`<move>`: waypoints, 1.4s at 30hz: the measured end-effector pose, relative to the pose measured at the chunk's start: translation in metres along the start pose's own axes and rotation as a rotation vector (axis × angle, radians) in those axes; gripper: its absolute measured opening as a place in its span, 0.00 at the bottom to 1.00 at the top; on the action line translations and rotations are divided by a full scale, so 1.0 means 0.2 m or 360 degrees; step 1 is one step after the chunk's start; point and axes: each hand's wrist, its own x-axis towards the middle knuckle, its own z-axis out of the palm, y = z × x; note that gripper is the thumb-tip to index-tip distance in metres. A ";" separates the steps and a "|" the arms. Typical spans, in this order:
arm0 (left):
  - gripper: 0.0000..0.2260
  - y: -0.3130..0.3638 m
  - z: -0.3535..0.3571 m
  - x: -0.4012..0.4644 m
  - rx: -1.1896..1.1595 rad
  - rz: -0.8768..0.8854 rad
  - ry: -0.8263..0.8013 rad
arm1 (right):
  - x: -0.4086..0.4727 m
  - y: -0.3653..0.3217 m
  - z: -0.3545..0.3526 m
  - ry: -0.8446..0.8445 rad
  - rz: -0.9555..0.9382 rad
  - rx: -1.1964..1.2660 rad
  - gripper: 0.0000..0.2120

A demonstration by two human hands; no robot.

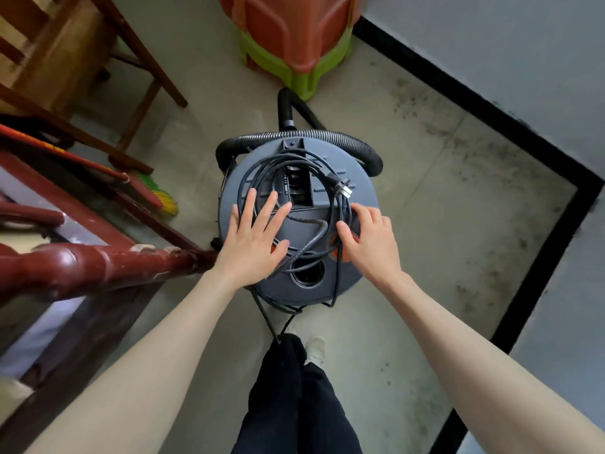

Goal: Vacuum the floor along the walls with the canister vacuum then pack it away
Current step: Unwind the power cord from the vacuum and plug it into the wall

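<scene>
The grey round canister vacuum [357, 204] stands on the floor in front of my feet. Its black power cord [314, 168] lies coiled on the lid, the plug [343, 190] resting at the upper right of the coil. A loop of cord hangs down over the near side. My left hand [252, 237] lies flat with straight fingers on the left of the coil. My right hand [370, 237] has its fingers curled on the coil's right side, beside an orange button [335, 253]. The ribbed black hose [327, 136] wraps around the far side of the lid.
Stacked orange and green plastic stools [294, 44] stand just beyond the vacuum. Wooden chair legs [140, 103] and dark red wooden furniture [98, 263] crowd the left. A broom head [160, 194] lies left of the vacuum. A black skirting [491, 109] lines the grey walls at the right corner.
</scene>
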 end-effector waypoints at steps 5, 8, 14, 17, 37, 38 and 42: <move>0.30 0.06 0.06 -0.14 -0.0261 0.0060 -0.0062 | -0.23 0.09 0.02 -0.0015 0.0076 0.0036 0.21; 0.30 0.12 0.11 -0.23 -0.0229 0.0105 -0.0078 | -0.38 0.15 0.03 -0.0039 0.0134 0.0089 0.21; 0.30 0.18 0.22 -0.42 -0.0206 0.0210 -0.0077 | -0.66 0.24 0.10 -0.0003 0.0233 0.0129 0.21; 0.30 0.19 0.27 -0.51 -0.0204 0.0264 -0.0082 | -0.79 0.26 0.15 0.0039 0.0288 0.0146 0.20; 0.35 0.11 0.44 -0.92 -0.0022 0.0480 0.0089 | -1.36 0.22 0.41 0.0037 0.0480 0.0097 0.23; 0.34 0.09 0.45 -0.93 -0.0035 0.0530 0.0104 | -1.39 0.21 0.43 0.0053 0.0497 0.0109 0.23; 0.30 0.05 0.48 -0.98 -0.0074 0.0633 0.0104 | -1.48 0.18 0.50 0.0079 0.0548 0.0165 0.22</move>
